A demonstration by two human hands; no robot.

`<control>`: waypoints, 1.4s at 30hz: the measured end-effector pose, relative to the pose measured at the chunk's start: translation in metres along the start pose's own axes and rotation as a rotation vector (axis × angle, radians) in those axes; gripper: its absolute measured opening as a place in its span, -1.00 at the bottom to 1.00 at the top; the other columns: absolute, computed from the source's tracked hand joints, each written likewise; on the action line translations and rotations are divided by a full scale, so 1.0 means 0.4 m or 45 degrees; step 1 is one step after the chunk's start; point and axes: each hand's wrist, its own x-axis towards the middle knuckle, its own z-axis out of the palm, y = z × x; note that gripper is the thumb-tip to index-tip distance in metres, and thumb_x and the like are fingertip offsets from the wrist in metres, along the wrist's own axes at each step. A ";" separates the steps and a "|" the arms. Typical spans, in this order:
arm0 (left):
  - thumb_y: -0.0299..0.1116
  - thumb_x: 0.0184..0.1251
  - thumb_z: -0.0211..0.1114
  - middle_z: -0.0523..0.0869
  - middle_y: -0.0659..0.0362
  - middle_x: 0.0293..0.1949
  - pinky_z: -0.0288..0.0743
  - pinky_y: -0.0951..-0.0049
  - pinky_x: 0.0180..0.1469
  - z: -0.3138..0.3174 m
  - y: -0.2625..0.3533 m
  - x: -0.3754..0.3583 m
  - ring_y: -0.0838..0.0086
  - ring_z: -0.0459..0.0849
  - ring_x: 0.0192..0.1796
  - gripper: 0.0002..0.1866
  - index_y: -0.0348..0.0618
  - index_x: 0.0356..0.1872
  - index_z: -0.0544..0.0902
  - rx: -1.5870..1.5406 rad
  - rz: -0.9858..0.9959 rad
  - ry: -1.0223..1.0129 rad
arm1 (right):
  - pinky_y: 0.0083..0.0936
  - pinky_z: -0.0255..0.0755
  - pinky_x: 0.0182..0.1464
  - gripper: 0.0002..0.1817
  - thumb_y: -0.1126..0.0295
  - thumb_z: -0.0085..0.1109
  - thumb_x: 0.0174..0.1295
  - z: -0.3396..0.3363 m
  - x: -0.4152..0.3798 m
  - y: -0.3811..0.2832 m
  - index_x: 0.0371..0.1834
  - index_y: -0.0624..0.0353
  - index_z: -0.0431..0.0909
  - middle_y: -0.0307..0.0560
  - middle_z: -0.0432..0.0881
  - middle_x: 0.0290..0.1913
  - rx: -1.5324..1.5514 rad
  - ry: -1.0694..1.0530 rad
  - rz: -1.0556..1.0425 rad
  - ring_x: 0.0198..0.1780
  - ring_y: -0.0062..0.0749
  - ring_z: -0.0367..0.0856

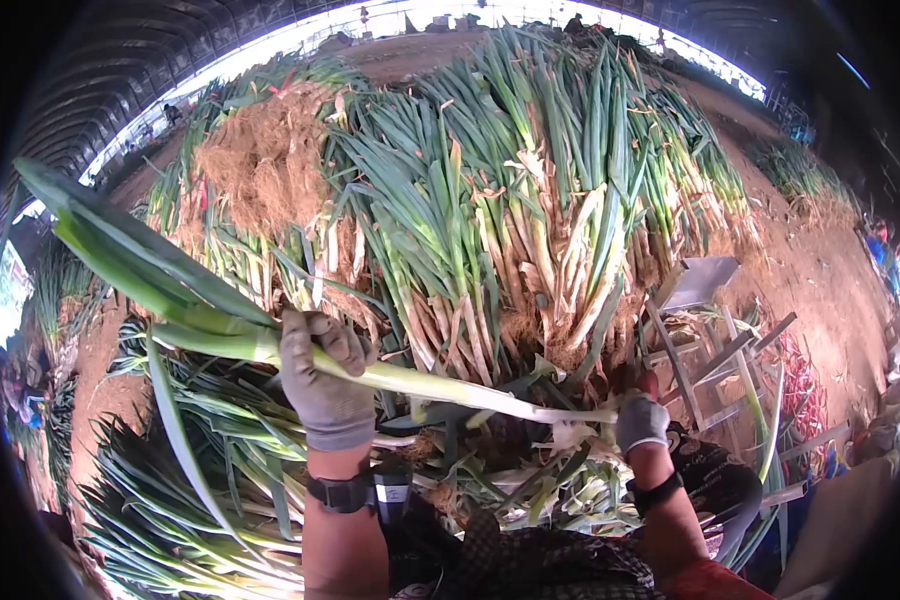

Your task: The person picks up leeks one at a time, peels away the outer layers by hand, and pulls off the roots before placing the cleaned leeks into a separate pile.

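Note:
A long green onion (450, 388) stretches across the view, its green leaves to the upper left and its pale stem running right. My left hand (325, 375), in a grey work glove, is wrapped round it where the leaves meet the stem. At the thin root end, my gloved right hand (641, 420) is closed, with the stem's tip running into its fingers. A dark reddish thing (646, 382) shows just above that fist, too small to name. Loose peelings (570, 440) lie below the stem, in front of my body.
Large heaps of unpeeled green onions (560, 200) stand ahead. More onions (200, 450) lie at the lower left. On the right is a metal frame stand (710, 350) with a sheet-metal top, beside red netting or string (802, 385). Bare soil (820, 290) stretches along the right.

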 end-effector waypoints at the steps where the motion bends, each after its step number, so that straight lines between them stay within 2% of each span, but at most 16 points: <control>1: -0.23 0.45 -0.04 0.43 0.29 -0.63 0.22 0.47 -0.61 0.008 0.010 0.000 0.55 0.32 -0.72 -0.80 -0.02 -0.36 0.46 -0.057 0.008 -0.108 | -0.26 0.57 -0.31 -0.76 0.26 0.22 0.15 -0.009 0.009 0.003 -0.22 0.17 0.53 -0.05 0.64 -0.36 -0.038 0.044 0.155 -0.29 -0.23 0.70; 2: -0.24 0.43 -0.05 0.43 0.26 -0.63 0.24 0.45 -0.62 0.012 0.015 -0.004 0.53 0.34 -0.72 -0.80 -0.05 -0.37 0.45 -0.110 0.009 -0.210 | -0.26 0.57 -0.31 -0.76 0.26 0.22 0.15 -0.059 0.014 -0.009 -0.22 0.17 0.53 -0.05 0.64 -0.36 -0.037 0.040 0.155 -0.29 -0.23 0.70; 4: -0.16 0.48 -0.11 0.35 0.28 -0.63 0.17 0.44 -0.58 0.014 0.009 -0.016 0.53 0.27 -0.71 -0.71 -0.09 -0.36 0.45 -0.111 -0.008 -0.253 | -0.31 0.56 -0.29 -0.79 0.26 0.28 0.12 -0.219 0.006 -0.069 -0.24 0.10 0.61 -0.11 0.65 -0.37 0.711 0.452 -0.336 -0.31 -0.28 0.69; 6: -0.09 0.50 -0.09 0.37 0.28 -0.63 0.18 0.45 -0.58 0.021 0.004 -0.018 0.54 0.26 -0.71 -0.66 -0.11 -0.36 0.45 -0.195 -0.106 -0.388 | -0.35 0.54 -0.29 -0.83 0.34 0.33 0.08 -0.330 -0.007 -0.151 -0.25 0.03 0.67 -0.14 0.66 -0.37 1.439 0.237 -0.694 -0.34 -0.31 0.68; 12: 0.04 0.48 0.04 0.34 0.34 -0.67 0.13 0.53 -0.62 0.040 0.008 -0.028 0.62 0.23 -0.73 -0.58 -0.12 -0.40 0.41 -0.282 -0.175 -0.644 | -0.46 0.54 -0.29 -0.80 0.43 0.31 0.11 -0.428 -0.014 -0.281 -0.18 0.16 0.67 -0.07 0.68 -0.35 1.543 0.160 -1.155 -0.37 -0.29 0.68; 15: 0.05 0.47 0.04 0.38 0.35 -0.67 0.14 0.59 -0.67 0.034 0.006 -0.023 0.66 0.26 -0.74 -0.57 -0.10 -0.42 0.39 -0.451 -0.217 -0.766 | -0.48 0.54 -0.28 -0.81 0.42 0.29 0.17 -0.402 -0.009 -0.287 -0.17 0.21 0.69 -0.04 0.70 -0.30 1.680 -0.181 -1.267 -0.37 -0.36 0.68; 18: 0.10 0.38 0.16 0.42 0.32 -0.68 0.22 0.56 -0.66 0.022 0.007 -0.025 0.63 0.28 -0.76 -0.54 -0.12 -0.45 0.44 -0.584 -0.325 -0.798 | -0.48 0.54 -0.29 -0.82 0.41 0.30 0.18 -0.415 -0.024 -0.283 -0.18 0.20 0.70 -0.05 0.70 -0.32 1.726 -0.024 -1.403 -0.38 -0.41 0.68; 22: 0.13 0.33 0.19 0.43 0.32 -0.72 0.21 0.62 -0.72 0.032 0.007 -0.033 0.65 0.28 -0.80 -0.51 -0.11 -0.49 0.43 -0.634 -0.378 -0.803 | -0.47 0.55 -0.29 -0.83 0.39 0.32 0.16 -0.413 -0.061 -0.265 -0.21 0.19 0.72 -0.05 0.71 -0.34 1.601 -0.105 -1.337 -0.40 -0.41 0.67; 24: 0.04 0.39 0.19 0.41 0.34 -0.78 0.25 0.66 -0.79 0.056 0.015 -0.035 0.67 0.32 -0.85 -0.52 -0.09 -0.59 0.39 -0.685 -0.403 -0.904 | -0.46 0.55 -0.29 -0.83 0.36 0.33 0.14 -0.416 -0.076 -0.256 -0.26 0.17 0.72 -0.06 0.70 -0.38 1.715 -0.553 -1.143 -0.41 -0.39 0.67; 30: 0.14 0.29 0.25 0.38 0.33 -0.80 0.20 0.61 -0.82 0.065 0.012 -0.058 0.66 0.28 -0.86 -0.45 -0.11 -0.65 0.40 -0.699 -0.484 -0.924 | -0.40 0.54 -0.29 -0.87 0.34 0.24 0.15 -0.430 -0.140 -0.267 -0.34 0.15 0.68 -0.03 0.67 -0.41 1.576 -0.241 -1.075 -0.40 -0.22 0.68; 34: 0.14 0.29 0.25 0.40 0.33 -0.80 0.22 0.61 -0.80 0.076 0.008 -0.067 0.65 0.30 -0.86 -0.45 -0.11 -0.65 0.40 -0.753 -0.513 -0.994 | -0.32 0.54 -0.27 -0.84 0.32 0.17 0.18 -0.390 -0.141 -0.277 -0.36 0.18 0.63 -0.02 0.67 -0.41 1.516 -0.435 -0.851 -0.38 -0.10 0.67; 36: 0.14 0.31 0.23 0.40 0.34 -0.79 0.25 0.61 -0.78 0.076 0.008 -0.074 0.66 0.31 -0.84 -0.45 -0.11 -0.63 0.41 -0.794 -0.503 -0.953 | -0.28 0.54 -0.27 -0.78 0.28 0.12 0.22 -0.317 -0.132 -0.286 -0.39 0.21 0.60 0.01 0.65 -0.45 1.115 -0.468 -0.828 -0.37 -0.04 0.66; 38: 0.15 0.33 0.20 0.40 0.34 -0.77 0.26 0.62 -0.76 0.069 0.003 -0.067 0.67 0.32 -0.82 -0.46 -0.11 -0.59 0.42 -0.802 -0.486 -0.935 | -0.32 0.54 -0.28 -0.73 0.23 0.07 0.24 -0.274 -0.112 -0.276 -0.30 0.23 0.56 0.06 0.66 -0.38 0.742 -0.559 -0.860 -0.38 -0.03 0.67; 40: 0.16 0.35 0.18 0.40 0.35 -0.75 0.27 0.63 -0.74 0.057 0.003 -0.059 0.68 0.32 -0.80 -0.47 -0.11 -0.56 0.43 -0.807 -0.476 -0.900 | -0.37 0.56 -0.22 -0.67 0.30 0.13 0.23 -0.219 -0.104 -0.273 -0.01 0.26 0.50 0.10 0.65 -0.23 0.332 0.033 -0.700 -0.32 -0.12 0.69; 41: 0.10 0.38 0.16 0.37 0.34 -0.75 0.25 0.65 -0.76 0.053 0.004 -0.052 0.68 0.30 -0.82 -0.51 -0.09 -0.55 0.38 -0.792 -0.465 -0.828 | -0.37 0.56 -0.22 -0.67 0.30 0.13 0.23 -0.262 -0.091 -0.268 -0.01 0.26 0.50 0.10 0.65 -0.23 0.330 0.026 -0.699 -0.32 -0.12 0.69; 42: 0.04 0.42 0.15 0.34 0.34 -0.76 0.24 0.67 -0.78 0.051 0.005 -0.048 0.68 0.28 -0.83 -0.53 -0.08 -0.55 0.33 -0.777 -0.461 -0.759 | -0.37 0.54 -0.22 -0.61 0.29 0.12 0.29 -0.317 -0.067 -0.255 0.12 0.26 0.42 0.06 0.61 -0.14 0.974 -0.043 -1.052 -0.24 -0.17 0.66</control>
